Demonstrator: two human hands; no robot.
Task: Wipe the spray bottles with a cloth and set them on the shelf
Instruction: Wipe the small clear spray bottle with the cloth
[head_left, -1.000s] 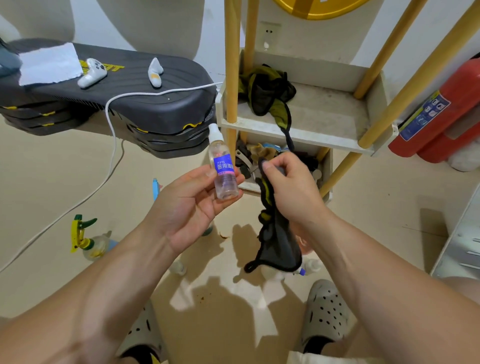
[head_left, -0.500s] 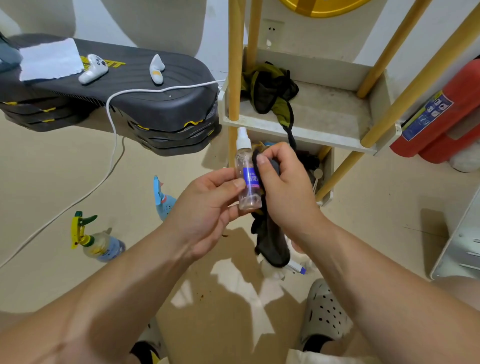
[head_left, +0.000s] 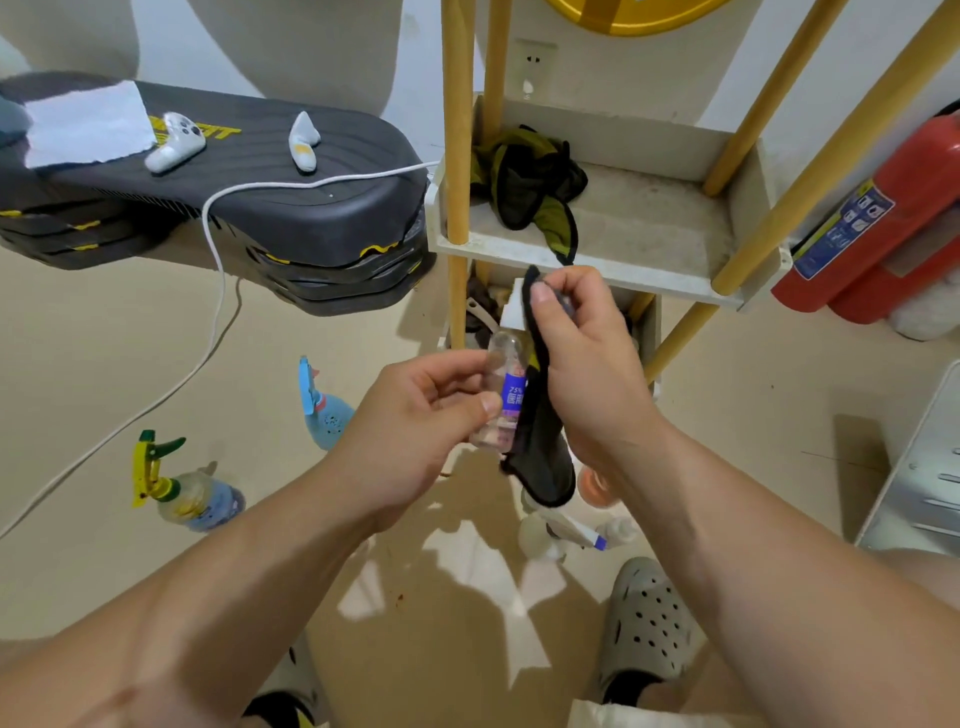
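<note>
My left hand (head_left: 415, 431) grips a small clear spray bottle (head_left: 501, 384) with a white cap and a blue label, held upright in front of the shelf. My right hand (head_left: 587, 358) presses a dark cloth (head_left: 540, 457) against the bottle's right side and cap; the cloth's tail hangs below. The white shelf (head_left: 644, 239) with yellow posts stands just behind. On the floor lie a bottle with a yellow-green trigger (head_left: 182, 488), a blue bottle (head_left: 324, 415), and small bottles (head_left: 571, 525) partly hidden under the cloth.
A crumpled green-black cloth (head_left: 530, 182) lies on the shelf's left side. A stack of dark step platforms (head_left: 234, 208) with a white cable sits at left. Red fire extinguishers (head_left: 883, 228) lean at right. A grey cabinet (head_left: 924, 467) stands far right. My shoes are below.
The right hand brought the cloth from beside the bottle onto it and slid up to the cap. The left hand with the bottle shifted right and slightly lower.
</note>
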